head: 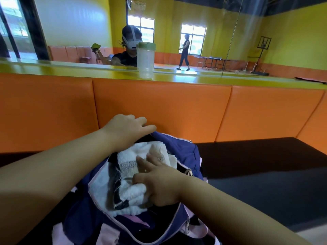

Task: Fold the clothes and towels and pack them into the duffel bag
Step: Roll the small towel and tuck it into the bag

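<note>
Packing a folded towel into the open duffel bag, seen from the head camera.

At lower centre of the frame, the navy and pink fabric duffel bag [184, 152] is lying unzipped, with the folded white terry towel with dark stripes [131, 175] sitting in its mouth. The right hand [159, 184] is pressing down with fingers closed on the towel's near edge; the left hand [127, 131] is resting, fingers loosely spread, on the bag's far rim, probably holding it open, though the contact is partly hidden. To do this well, I judge the towel should be pushed flat and deep while the rim is being held wide, keeping the folds from opening.
</note>
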`<state>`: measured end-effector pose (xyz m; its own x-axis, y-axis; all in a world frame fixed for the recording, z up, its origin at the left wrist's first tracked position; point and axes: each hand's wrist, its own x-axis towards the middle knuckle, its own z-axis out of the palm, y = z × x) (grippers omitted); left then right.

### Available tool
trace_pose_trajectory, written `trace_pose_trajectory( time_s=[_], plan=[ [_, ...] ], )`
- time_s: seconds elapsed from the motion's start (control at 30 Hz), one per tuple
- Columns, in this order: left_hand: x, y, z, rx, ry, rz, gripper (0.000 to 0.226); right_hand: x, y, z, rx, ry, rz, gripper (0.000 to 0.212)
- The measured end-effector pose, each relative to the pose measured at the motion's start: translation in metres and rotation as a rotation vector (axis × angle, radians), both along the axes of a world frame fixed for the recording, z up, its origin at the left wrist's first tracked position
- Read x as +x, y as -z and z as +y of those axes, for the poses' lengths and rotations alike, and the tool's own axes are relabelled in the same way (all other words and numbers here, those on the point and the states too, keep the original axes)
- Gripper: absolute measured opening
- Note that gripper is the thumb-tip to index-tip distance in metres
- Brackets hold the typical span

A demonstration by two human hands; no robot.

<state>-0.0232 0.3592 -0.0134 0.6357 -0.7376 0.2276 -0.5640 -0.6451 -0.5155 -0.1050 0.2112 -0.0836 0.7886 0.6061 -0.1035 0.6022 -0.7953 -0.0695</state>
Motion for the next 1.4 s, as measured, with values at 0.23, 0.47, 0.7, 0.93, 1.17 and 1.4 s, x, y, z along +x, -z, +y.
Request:
trace_pose_trajectory(
  time_s=[0.23,0.47,0.7,0.93,1.17,1.4],
  plan=[
    [0.014,0.004,0.002,-0.142,0.219,-0.109,0.035,0.006,0.004,-0.009,0.023,0.079,0.182,0.072],
    [0.002,-0.002,0.02,-0.311,0.265,-0.066,0.039,0.005,0.019,-0.013,-0.009,0.248,0.117,0.066],
    [-0.031,0.027,0.037,-0.362,0.249,0.052,0.036,-0.011,0.023,-0.021,-0.073,0.202,-0.049,0.06],
    [-0.08,0.069,0.046,-0.372,0.27,0.185,0.018,-0.021,0.02,-0.037,-0.165,0.282,-0.079,0.062],
    [-0.108,0.084,0.063,-0.308,0.148,0.464,0.057,-0.041,0.015,-0.045,-0.007,0.052,-0.256,0.057],
    [-0.119,0.088,0.069,-0.389,0.058,0.747,0.07,-0.045,0.02,-0.056,-0.018,-0.028,-0.303,0.042]
  ],
)
